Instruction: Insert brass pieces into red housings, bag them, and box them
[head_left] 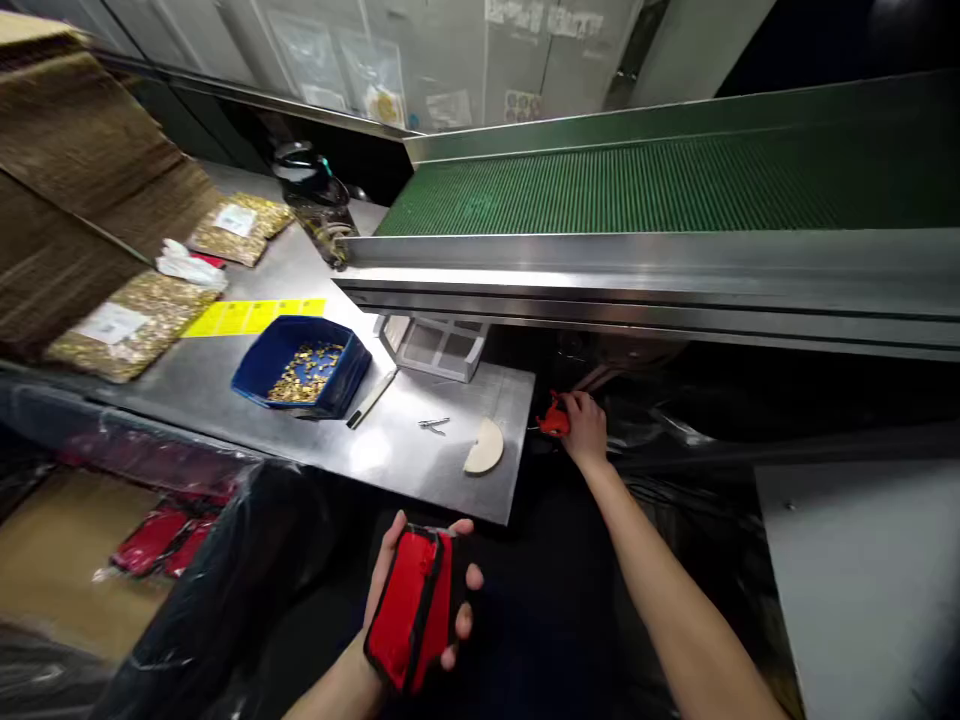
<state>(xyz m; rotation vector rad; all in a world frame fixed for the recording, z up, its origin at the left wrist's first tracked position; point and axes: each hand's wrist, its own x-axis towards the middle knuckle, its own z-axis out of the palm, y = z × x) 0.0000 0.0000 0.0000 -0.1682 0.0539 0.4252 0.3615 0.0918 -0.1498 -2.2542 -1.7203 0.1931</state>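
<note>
My left hand (463, 620) is wrapped around a red pouch (411, 610) with black edging and a black strip along it, held low in front of me, off the table's front edge. Further right, past the table's right end, my right hand (587, 427) reaches under the conveyor. Its fingers close on a small orange-red object (553, 418), whose kind I cannot make out. Near that end of the metal table (397, 450) lie a cream half-disc (484, 447), a small metal tool (433, 426) and a slim cutter (372, 399).
A blue bin (352, 375) holds small gold-coloured pieces. Bags of similar pieces (161, 310) lie beside stacked cardboard (82, 150). A green conveyor (600, 190) with a metal rail overhangs the table. Red pouches (154, 540) sit in a plastic-lined box at lower left.
</note>
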